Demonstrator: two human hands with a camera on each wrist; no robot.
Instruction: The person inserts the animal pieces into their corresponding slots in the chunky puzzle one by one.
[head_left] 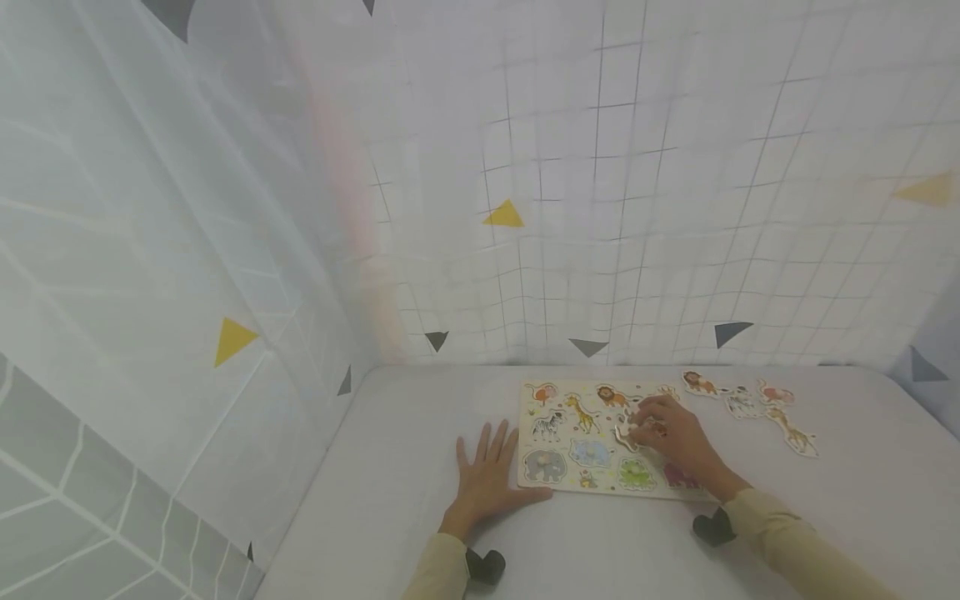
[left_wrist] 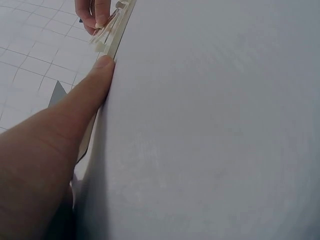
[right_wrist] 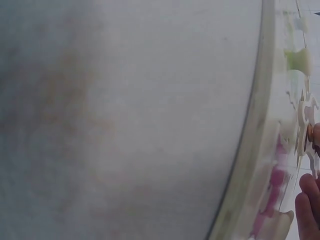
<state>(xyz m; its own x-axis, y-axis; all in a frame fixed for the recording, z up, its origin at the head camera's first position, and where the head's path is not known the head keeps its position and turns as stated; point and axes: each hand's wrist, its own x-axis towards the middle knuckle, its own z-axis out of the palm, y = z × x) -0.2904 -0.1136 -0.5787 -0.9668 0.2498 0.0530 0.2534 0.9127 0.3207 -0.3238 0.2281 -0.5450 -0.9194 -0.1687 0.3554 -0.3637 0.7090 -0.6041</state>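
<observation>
A wooden animal puzzle board (head_left: 609,477) lies on the white-covered table, with pictures of a lion, giraffe, zebra, elephant, frog and others. My left hand (head_left: 486,479) rests with fingers spread beside its left edge. In the left wrist view, the thumb (left_wrist: 100,75) reaches the board's front edge. Over the right half of the board, my right hand (head_left: 671,433) pinches a puzzle piece (head_left: 624,437), tilted and held by its knob. The right wrist view shows this piece (right_wrist: 302,130) edge-on above the board; I cannot tell which animal it is.
Loose pieces lie right of the board: a lion (head_left: 701,382), a zebra (head_left: 741,405), a monkey (head_left: 777,392) and a giraffe (head_left: 793,435). Behind the table hangs a white cloth (head_left: 555,275) with grid lines and triangles; another sheet (head_left: 187,250) closes the left side.
</observation>
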